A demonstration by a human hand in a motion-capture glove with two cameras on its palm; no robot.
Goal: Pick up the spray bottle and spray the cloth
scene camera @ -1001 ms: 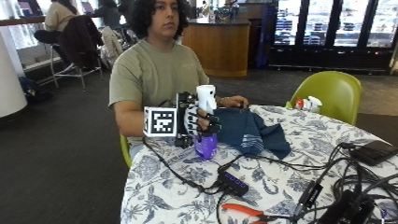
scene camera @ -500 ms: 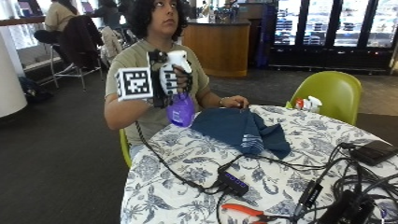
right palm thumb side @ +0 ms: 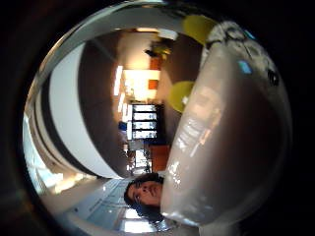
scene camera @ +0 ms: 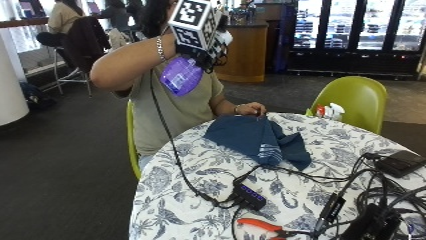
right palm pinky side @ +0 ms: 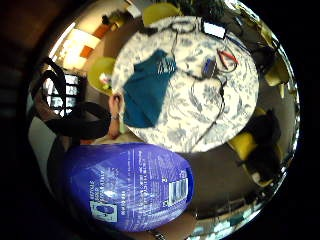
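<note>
A: Room check. Dark carpet floor (scene camera: pixel 60 165), white column (scene camera: pixel 10 75) at the edge.
B: Seating?
A: Green chair (scene camera: pixel 353 100) just beside the round surface with the blue floral cloth cover (scene camera: pixel 200 190). Another chair with a dark jacket (scene camera: pixel 83 40) further back.
B: Back wall?
A: Glass-door fridges (scene camera: pixel 346 30), lit inside. Wooden counter (scene camera: pixel 246 55) next to them. Daylight from windows (scene camera: pixel 26 37) behind the far seats.

The person wears an olive short-sleeved shirt (scene camera: pixel 178 107), a silver bracelet (scene camera: pixel 160 48), and a black-gloved right hand (scene camera: pixel 214 46).
</note>
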